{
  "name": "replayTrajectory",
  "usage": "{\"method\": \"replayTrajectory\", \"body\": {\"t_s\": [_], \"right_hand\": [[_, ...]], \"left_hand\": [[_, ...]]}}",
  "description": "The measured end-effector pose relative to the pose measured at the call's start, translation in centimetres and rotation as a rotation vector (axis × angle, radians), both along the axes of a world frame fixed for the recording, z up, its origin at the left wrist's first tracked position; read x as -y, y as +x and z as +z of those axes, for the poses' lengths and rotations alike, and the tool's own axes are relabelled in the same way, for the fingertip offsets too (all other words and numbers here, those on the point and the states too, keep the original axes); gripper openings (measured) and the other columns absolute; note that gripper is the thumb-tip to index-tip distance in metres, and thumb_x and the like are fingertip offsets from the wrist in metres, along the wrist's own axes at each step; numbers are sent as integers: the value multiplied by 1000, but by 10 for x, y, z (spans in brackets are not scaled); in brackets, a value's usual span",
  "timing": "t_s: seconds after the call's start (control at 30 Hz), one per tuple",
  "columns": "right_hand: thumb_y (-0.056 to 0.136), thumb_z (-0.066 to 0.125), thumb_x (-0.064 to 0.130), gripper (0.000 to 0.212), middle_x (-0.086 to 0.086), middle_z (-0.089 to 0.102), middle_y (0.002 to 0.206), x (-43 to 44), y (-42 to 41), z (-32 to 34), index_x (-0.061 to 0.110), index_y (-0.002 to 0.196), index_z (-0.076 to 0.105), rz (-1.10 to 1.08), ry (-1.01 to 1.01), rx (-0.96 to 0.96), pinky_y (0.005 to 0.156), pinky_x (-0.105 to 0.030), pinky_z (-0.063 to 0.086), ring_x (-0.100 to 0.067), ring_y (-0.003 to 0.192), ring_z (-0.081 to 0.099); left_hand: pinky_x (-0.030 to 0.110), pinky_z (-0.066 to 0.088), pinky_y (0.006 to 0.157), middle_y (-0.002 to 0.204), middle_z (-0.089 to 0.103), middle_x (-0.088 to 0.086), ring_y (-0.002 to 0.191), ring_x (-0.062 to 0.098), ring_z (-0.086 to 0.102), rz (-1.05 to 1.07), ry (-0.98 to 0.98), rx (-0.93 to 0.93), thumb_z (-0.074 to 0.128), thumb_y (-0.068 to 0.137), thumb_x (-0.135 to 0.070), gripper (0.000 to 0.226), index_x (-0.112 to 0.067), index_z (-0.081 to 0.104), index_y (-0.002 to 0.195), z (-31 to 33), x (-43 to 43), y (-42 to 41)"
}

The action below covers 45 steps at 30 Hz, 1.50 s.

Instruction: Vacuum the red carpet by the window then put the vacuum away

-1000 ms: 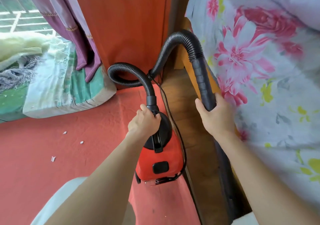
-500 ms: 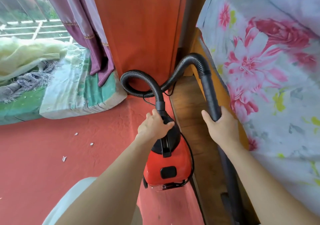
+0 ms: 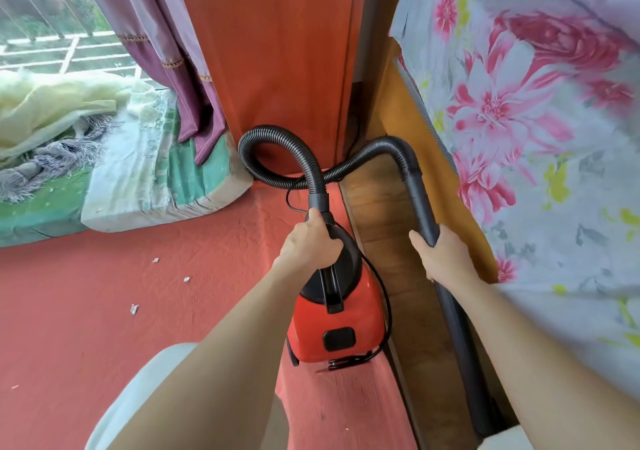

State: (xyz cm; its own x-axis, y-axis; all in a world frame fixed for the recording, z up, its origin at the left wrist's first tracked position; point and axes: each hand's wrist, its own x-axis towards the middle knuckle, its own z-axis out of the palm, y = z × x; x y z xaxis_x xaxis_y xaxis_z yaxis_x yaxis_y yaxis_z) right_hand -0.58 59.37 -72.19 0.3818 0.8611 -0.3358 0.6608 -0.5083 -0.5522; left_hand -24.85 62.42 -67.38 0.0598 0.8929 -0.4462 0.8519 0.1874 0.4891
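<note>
A small red vacuum [image 3: 341, 321] with a black top stands on the right edge of the red carpet [image 3: 104, 311]. My left hand [image 3: 310, 243] grips its black handle near the hose socket. The ribbed black hose [image 3: 277, 144] loops up from the socket and runs right into the rigid dark wand [image 3: 420, 200]. My right hand [image 3: 441, 255] holds the wand, which runs down along the bed side; its lower end is hidden. A black power cord [image 3: 382, 287] trails around the vacuum body.
Small white scraps [image 3: 186, 279] lie on the carpet. A green cushion [image 3: 156, 179] with bedding sits under the window and purple curtain [image 3: 166, 54]. An orange cabinet [image 3: 277, 51] stands behind. A flowered bed [image 3: 536, 138] fills the right, with a strip of wooden floor [image 3: 384, 214] between.
The vacuum, hose and both hands appear lower and nearer the cabinet corner as the view shifted. The hose loop has sunk lower. Both grips are unchanged.
</note>
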Motion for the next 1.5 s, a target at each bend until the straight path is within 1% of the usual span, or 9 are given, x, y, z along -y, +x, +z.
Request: {"method": "replayTrajectory", "body": {"t_s": [0.1, 0.23, 0.33, 0.43, 0.63, 0.73, 1.1, 1.23, 1.5], "right_hand": [[100, 53, 44, 60, -19, 69, 96, 10, 1, -28, 4, 143, 42, 25, -139, -22, 40, -23, 45, -17, 44, 63], [101, 55, 38, 69, -21, 62, 125, 28, -1, -69, 9, 156, 26, 1, -293, -62, 39, -23, 45, -22, 55, 66], [102, 53, 40, 68, -17, 60, 112, 39, -1, -85, 6, 153, 23, -25, -421, -44, 44, -28, 51, -25, 61, 68], [103, 50, 40, 57, -14, 57, 103, 41, -1, -95, 10, 144, 24, 30, -505, 16, 58, -35, 58, -28, 72, 67], [103, 51, 25, 65, -20, 56, 134, 47, -25, -118, -1, 153, 18, 299, -659, 101, 99, -40, 50, -33, 118, 59], [106, 44, 33, 78, -19, 50, 145, 56, -33, -129, -3, 156, -3, 411, -772, 13, 107, -36, 44, -30, 128, 54], [102, 50, 29, 42, -14, 62, 131, 55, -32, -148, 7, 137, 51, 428, -663, 65, 96, -36, 52, -28, 114, 62], [103, 48, 36, 44, -16, 60, 131, 48, -28, -147, 11, 139, 44, 292, -516, -144, 100, -37, 49, -30, 114, 61], [95, 48, 62, 49, -7, 68, 86, 8, -37, -71, 18, 114, 56, 34, -86, -157, 48, -26, 48, -20, 58, 65]], "left_hand": [[37, 42, 66, 94, 56, 10, 85, 33, 57, -15, 28, -10, 55, 89, -24, 32, -13, 36, 113, 2, 5, -5], [37, 40, 67, 95, 58, 9, 85, 31, 56, -24, 39, 13, 54, 89, -21, 30, -18, 35, 112, 5, 8, -14], [38, 42, 68, 95, 58, 9, 88, 33, 58, -30, 27, 23, 53, 88, -20, 33, -18, 35, 116, 7, 9, -15], [38, 42, 66, 91, 57, 8, 86, 33, 59, -16, 25, 15, 52, 88, -20, 30, -18, 34, 112, 8, 10, -17], [33, 37, 61, 86, 53, 2, 84, 30, 55, 8, 71, 16, 52, 89, -19, 32, -18, 38, 118, 17, 15, -21], [34, 39, 64, 86, 51, 0, 86, 28, 55, 42, 79, 26, 52, 90, -23, 31, -18, 41, 118, 26, 12, -25], [36, 40, 67, 92, 54, 6, 85, 31, 56, 6, 52, -2, 55, 89, -21, 30, -18, 40, 114, 21, 14, -26], [38, 42, 66, 86, 51, 5, 86, 32, 57, 4, -60, -79, 50, 88, -18, 28, -17, 37, 113, 10, 21, -26], [45, 57, 76, 92, 54, 8, 84, 33, 64, -32, -192, -123, 45, 87, -15, 37, -17, 38, 123, 4, 21, -23]]}}
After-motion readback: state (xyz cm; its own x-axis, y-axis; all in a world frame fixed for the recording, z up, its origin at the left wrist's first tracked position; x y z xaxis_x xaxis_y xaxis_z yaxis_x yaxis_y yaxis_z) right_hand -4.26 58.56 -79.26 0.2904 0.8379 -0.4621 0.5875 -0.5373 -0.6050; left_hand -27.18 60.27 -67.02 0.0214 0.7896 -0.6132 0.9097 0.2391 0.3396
